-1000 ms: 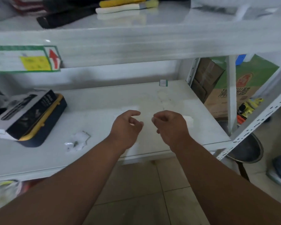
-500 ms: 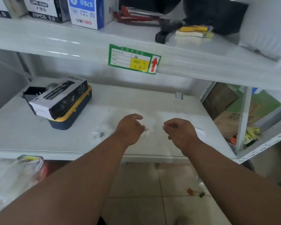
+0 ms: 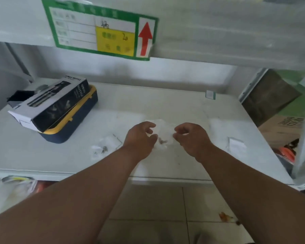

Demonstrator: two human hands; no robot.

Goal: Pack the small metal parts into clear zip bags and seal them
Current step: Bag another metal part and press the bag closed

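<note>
At frame centre, the left hand (image 3: 139, 138) and right hand (image 3: 192, 137) each pinch one side of a clear zip bag (image 3: 163, 133) holding small brownish parts, blurred. It sits mid-shelf (image 3: 183, 106), well apart from the boxed case (image 3: 60, 110) at left; a second bag (image 3: 104, 148) lies just left.

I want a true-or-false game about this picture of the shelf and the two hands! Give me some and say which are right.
1. Both hands, left hand and right hand, hold a clear bag between them. True.
2. The arrow on the green label is blue and points down. False: it is red and points up.
3. A black-and-white box lies on top of a blue and yellow case. True.
4. The small metal parts lie right of the right hand. False: they lie left of the left hand.
</note>
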